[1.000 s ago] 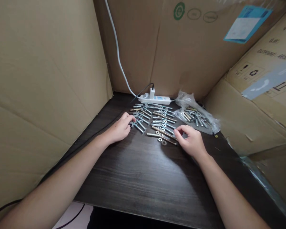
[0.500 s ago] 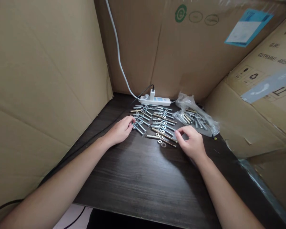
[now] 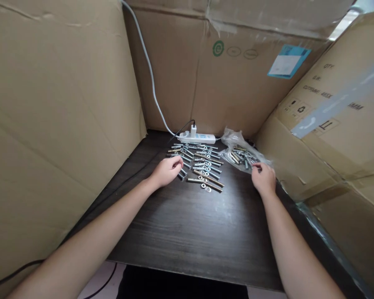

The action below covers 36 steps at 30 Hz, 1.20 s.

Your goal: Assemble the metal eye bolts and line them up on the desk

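Several silver and brass anchor bolts lie in rows on the dark wooden table, with loose washers at the near end. My left hand rests at the rows' left edge, fingers curled over the end of a bolt. My right hand sits at the near edge of a clear plastic bag of bolts, its fingers curled and touching the bag; what they pinch is hidden.
Large cardboard boxes wall in the table on the left, back and right. A white power strip with a plugged charger lies at the back, its white cable running up. A black cable runs along the left edge.
My right hand has left the near end of the bolt rows and gone right to the plastic bag. The left hand stays at the rows' left edge. The camera has tilted upward.
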{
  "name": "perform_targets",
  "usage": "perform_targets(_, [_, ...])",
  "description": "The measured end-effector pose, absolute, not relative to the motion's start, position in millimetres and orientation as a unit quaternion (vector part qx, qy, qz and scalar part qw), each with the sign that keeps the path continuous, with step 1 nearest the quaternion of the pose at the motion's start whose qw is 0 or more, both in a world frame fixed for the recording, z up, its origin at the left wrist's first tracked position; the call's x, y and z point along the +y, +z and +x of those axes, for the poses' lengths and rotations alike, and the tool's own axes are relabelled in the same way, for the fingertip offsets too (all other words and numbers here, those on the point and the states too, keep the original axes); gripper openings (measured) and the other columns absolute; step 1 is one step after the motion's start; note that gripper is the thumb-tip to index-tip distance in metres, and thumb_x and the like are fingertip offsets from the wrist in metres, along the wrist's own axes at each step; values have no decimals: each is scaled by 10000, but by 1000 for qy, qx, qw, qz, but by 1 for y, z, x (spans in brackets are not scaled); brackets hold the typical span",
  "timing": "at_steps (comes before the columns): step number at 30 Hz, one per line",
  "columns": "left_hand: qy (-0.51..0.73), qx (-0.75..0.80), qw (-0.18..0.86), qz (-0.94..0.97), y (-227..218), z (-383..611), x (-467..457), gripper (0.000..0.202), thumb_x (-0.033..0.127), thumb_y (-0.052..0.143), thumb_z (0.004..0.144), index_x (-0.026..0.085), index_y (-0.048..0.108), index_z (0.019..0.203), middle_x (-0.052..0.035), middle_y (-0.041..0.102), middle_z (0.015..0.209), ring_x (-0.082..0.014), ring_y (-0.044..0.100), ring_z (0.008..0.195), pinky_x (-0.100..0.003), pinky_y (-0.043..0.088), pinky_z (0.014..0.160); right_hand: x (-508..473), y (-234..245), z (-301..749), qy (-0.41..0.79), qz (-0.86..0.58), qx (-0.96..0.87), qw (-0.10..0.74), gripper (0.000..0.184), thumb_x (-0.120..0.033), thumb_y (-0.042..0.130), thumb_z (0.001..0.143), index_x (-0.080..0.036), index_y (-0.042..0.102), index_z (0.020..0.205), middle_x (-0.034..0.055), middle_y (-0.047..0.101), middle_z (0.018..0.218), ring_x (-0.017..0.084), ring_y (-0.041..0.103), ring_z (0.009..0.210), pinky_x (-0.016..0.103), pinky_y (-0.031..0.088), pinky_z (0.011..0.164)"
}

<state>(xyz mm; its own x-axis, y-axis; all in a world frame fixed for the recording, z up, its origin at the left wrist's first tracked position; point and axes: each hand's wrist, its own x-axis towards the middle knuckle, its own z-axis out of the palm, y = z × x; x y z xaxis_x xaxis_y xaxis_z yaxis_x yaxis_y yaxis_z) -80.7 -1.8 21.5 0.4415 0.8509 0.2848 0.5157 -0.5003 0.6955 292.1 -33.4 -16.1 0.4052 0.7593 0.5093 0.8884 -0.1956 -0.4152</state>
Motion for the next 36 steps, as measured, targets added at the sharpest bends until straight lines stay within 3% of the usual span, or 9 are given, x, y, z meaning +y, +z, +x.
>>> perform_targets(7, [387,412,261,782,20,-66,-6,167,176,372,799,167,441,647,46,382,561,-94,362,537,-218,283,542,-26,-24,299,-71,-793,-524,304,345,-269,439,784,-111,692,957,121,657,848,224,556,761,343,422,734])
perform_targets(13, [357,394,206,822,24,-65,-13,156,157,396,791,171,466,652,47,412,553,-91,378,514,-222,275,539,-25,-22,297,-46,-824,-499,265,283,-381,547,763,-179,720,861,89,689,828,221,582,741,330,437,691])
perform_targets(18, [324,388,185,843,26,-63,-13,147,147,401,787,175,477,663,40,454,570,-99,416,528,-225,285,550,-27,-15,296,-42,-837,-473,272,274,-371,546,771,-173,718,853,95,704,791,217,610,699,316,447,655])
perform_targets(21, [312,387,178,849,26,-63,-12,148,144,404,784,176,481,662,38,460,568,-102,425,531,-227,289,552,-32,-6,300,-41,-820,-483,304,292,-360,537,782,-148,710,883,104,703,794,220,627,730,312,462,685])
perform_targets(26, [295,392,171,854,27,-61,-13,142,160,404,812,183,498,708,35,488,601,-105,439,551,-230,300,560,-43,12,283,-21,-716,-553,426,326,-396,559,780,-119,685,896,106,693,815,209,626,727,332,477,731])
perform_targets(28, [289,385,182,857,28,-59,-15,130,186,397,839,191,519,792,32,517,656,-106,452,571,-227,318,571,-47,18,260,43,-678,-583,446,357,-448,573,780,-123,675,888,93,683,790,201,620,708,328,483,712])
perform_targets(32, [304,385,199,849,30,-56,-21,201,252,406,870,201,483,1049,20,543,757,-117,499,631,-234,366,624,-57,23,206,316,-577,-633,407,397,-506,597,769,-133,663,890,59,667,747,175,615,683,303,492,690])
perform_targets(36, [287,365,210,860,34,-54,-29,227,293,409,886,213,460,1092,17,559,794,-124,527,659,-240,378,633,-68,22,175,418,-536,-624,386,384,-501,611,767,-138,657,881,38,646,730,148,582,658,277,472,650])
